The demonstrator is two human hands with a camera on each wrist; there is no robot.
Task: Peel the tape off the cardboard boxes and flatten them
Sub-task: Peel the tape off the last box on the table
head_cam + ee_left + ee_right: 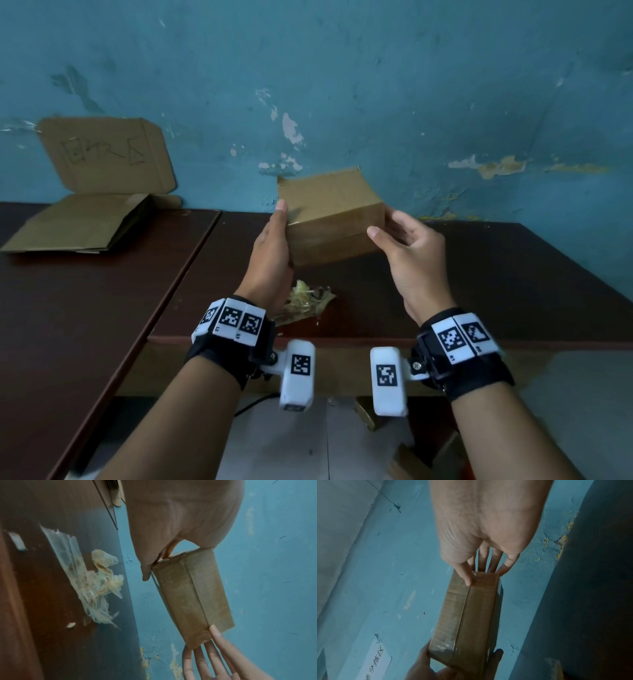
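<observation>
1. Holding a still-sealed cardboard box [330, 219] in the air above the brown table [479, 274], the person is looking for a tape end
2. Next, a fingernail needs to be lifting that edge
3. Left hand [270, 253] is clasping one side, right hand [407, 253] pinching the opposite corner, forearms reaching forward
</observation>
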